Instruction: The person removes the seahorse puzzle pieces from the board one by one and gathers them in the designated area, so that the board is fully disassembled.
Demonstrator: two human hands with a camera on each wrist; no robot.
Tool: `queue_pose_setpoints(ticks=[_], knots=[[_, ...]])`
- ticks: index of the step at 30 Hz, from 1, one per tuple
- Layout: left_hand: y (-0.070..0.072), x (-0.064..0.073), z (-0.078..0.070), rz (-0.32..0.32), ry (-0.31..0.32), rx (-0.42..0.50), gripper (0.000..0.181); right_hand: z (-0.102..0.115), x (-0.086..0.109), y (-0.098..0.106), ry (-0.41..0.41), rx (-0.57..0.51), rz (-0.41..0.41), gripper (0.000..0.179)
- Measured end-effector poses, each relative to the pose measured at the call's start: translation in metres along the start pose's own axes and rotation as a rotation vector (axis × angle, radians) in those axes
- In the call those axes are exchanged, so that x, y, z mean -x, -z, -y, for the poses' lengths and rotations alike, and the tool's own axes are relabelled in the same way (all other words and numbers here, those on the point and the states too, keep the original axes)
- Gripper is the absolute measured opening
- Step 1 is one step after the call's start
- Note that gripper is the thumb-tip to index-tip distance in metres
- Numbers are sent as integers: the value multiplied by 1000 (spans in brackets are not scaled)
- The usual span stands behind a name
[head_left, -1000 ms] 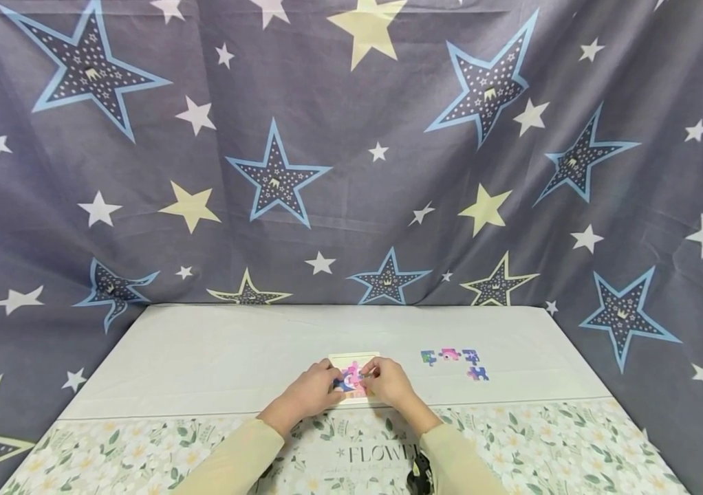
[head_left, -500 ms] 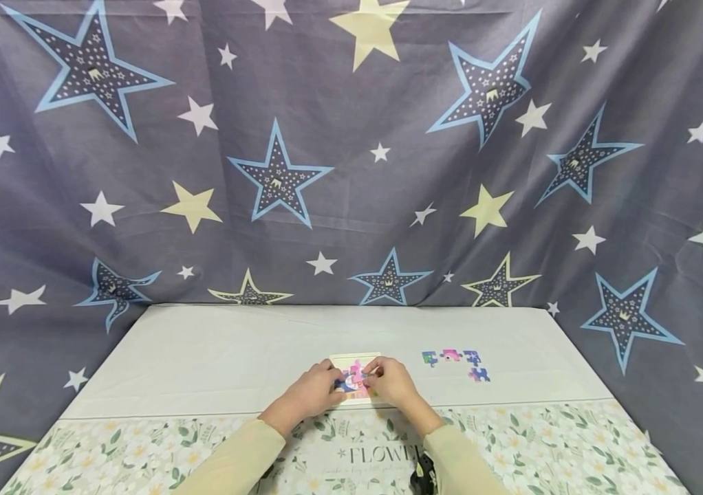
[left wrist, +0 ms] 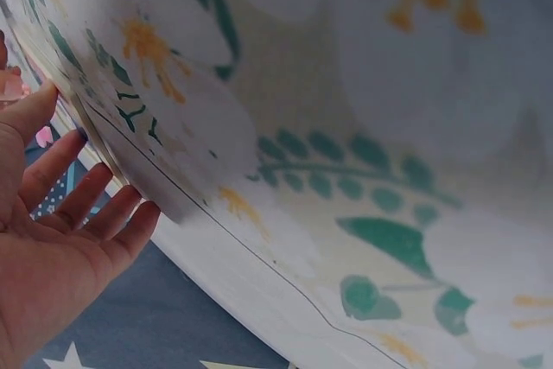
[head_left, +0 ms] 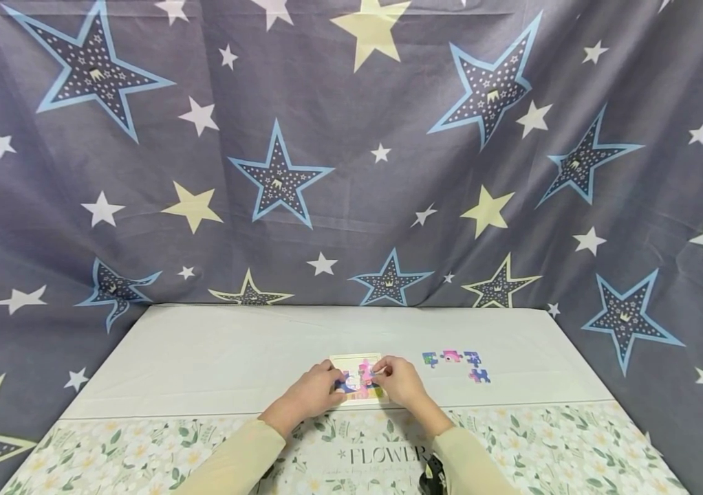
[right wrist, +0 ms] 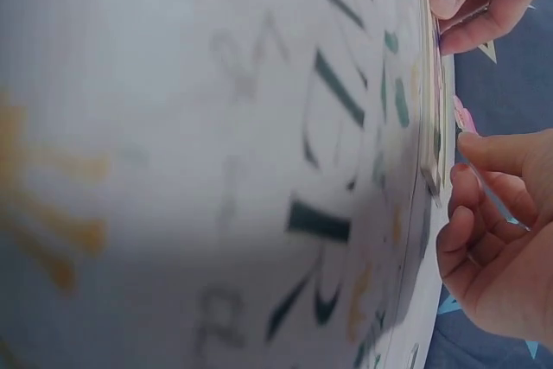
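Note:
A shallow cream puzzle tray [head_left: 354, 357] lies on the table, partly filled with pink, blue and yellow pieces. My left hand [head_left: 313, 388] holds its left side, thumb at the near part and fingers along the edge; in the left wrist view the fingers [left wrist: 95, 189] lie along the rim. Over the tray's right half, my right hand [head_left: 402, 382] pinches a pink puzzle piece [head_left: 366, 371] between thumb and forefinger. The right wrist view shows that pink piece [right wrist: 464, 114] raised above the tray [right wrist: 429, 84], tilted up; its lower part is hidden.
Several loose puzzle pieces [head_left: 451, 356] lie on the white cloth to the right of the tray. A flower-patterned cloth [head_left: 549, 440] with printed lettering covers the table's near part. A dark star-patterned curtain [head_left: 327, 227] hangs behind.
My right hand has moved slightly right with the pink puzzle piece, uncovering more of the pieces in the tray. The left hand stays in place on the tray.

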State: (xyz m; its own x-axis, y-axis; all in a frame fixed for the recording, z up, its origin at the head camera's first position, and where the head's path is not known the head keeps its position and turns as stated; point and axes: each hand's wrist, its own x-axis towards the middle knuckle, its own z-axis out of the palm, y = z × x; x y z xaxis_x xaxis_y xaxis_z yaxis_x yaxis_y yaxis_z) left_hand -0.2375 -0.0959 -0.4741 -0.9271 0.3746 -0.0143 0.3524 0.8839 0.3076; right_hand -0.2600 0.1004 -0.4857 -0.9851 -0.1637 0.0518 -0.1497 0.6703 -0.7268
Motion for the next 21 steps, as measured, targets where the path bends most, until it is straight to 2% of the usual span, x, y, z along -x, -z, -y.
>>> queue_pose_setpoints(ticks=[9,15,21], knots=[[0,1,0,-19,-11,-5,33,-12,3,11,-7,1,-54,6],[-1,1,0,-15,-6,7,33,-19,5,19,17,-20,-69,6],[-2,1,1,-19,-8,12,33,-28,6,25,4,-8,-81,7]])
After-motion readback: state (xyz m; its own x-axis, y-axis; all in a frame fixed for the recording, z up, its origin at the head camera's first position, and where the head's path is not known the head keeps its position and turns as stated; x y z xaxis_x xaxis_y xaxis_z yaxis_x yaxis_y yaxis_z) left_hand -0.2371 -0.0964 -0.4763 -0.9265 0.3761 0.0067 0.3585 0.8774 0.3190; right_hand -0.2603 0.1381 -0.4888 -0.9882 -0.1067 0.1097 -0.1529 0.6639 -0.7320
